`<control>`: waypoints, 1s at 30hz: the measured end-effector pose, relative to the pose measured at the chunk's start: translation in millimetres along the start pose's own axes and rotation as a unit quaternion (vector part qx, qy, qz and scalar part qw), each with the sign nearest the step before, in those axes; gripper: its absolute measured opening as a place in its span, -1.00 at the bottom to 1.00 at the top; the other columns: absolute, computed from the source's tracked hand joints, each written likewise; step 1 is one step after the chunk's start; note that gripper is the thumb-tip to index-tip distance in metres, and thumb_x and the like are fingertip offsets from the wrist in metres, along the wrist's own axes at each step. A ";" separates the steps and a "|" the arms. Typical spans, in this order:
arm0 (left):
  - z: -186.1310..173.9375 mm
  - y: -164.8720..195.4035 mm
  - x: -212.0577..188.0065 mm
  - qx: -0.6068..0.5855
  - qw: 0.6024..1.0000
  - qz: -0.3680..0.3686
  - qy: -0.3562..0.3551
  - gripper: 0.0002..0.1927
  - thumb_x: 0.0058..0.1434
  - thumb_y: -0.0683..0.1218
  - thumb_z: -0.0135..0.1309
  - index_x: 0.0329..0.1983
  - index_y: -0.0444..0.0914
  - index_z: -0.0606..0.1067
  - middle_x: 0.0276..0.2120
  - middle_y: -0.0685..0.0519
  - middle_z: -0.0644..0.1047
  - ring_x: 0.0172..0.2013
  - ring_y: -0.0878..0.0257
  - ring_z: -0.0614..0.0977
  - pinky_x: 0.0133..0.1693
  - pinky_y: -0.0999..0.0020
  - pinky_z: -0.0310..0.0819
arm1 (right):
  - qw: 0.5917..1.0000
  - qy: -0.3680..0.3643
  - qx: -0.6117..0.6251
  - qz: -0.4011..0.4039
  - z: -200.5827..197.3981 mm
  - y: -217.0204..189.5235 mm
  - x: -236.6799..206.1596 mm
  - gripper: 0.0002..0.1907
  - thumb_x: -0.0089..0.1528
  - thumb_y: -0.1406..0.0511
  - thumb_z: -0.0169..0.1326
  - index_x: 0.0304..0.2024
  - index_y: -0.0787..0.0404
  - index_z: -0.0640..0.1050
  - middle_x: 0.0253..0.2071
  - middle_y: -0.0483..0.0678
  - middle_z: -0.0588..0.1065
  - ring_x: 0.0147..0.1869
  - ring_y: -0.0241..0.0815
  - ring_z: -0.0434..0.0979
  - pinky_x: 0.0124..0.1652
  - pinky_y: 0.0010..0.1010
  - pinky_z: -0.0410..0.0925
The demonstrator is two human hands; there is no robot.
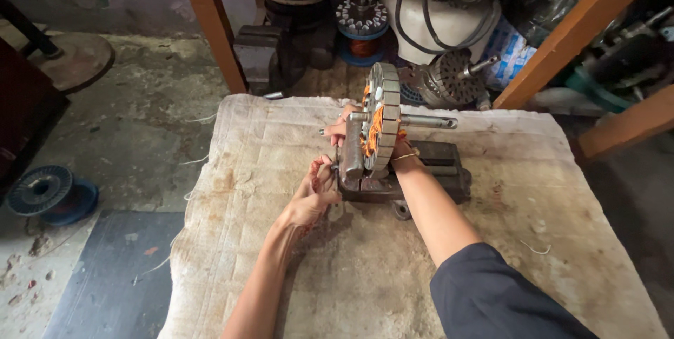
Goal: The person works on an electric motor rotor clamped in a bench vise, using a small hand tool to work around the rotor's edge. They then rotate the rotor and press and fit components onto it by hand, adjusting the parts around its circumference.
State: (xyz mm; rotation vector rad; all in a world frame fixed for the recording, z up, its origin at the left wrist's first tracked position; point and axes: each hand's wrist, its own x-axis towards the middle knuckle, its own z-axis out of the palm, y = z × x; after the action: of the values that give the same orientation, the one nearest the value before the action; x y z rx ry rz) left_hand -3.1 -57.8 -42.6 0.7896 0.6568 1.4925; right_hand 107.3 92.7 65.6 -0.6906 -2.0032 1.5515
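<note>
A round fan stator [383,116] with orange copper windings stands upright on its shaft, clamped in a dark metal bench vise [435,170] on a cloth-covered table [281,142]. My left hand [314,194] is at the near left of the vise, fingers curled, pinching a thin wire by the stator's lower edge. My right hand [401,151] reaches behind the stator and is mostly hidden by it; fingers show at the stator's far left [337,130], touching it. A thin bangle sits on the right wrist.
Other stators, a wound coil [362,23] and a white motor housing [439,12] are piled behind the table between orange wooden posts [210,27]. A blue wire spool [45,191] lies on the floor at left. A dark mat lies on the floor by the table's front left.
</note>
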 end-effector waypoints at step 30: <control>10.3 35.8 -10.3 0.393 0.917 0.033 0.050 0.00 -0.35 -0.12 0.57 0.22 -0.41 0.39 0.05 -0.10 0.58 0.15 0.12 0.57 0.26 0.25 0.40 | 0.951 -0.128 0.280 -0.040 -22.7 32.8 -4.5 -0.81 0.22 0.33 0.24 -0.31 0.28 0.48 -0.21 0.16 0.58 -0.19 -0.08 0.63 -0.05 -0.18 0.57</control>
State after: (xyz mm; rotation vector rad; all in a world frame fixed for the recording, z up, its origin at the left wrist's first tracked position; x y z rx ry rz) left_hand -16.6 -71.3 -8.9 1.3547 1.3589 1.3181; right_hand 128.5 113.1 38.2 -0.1855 -1.5958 2.1110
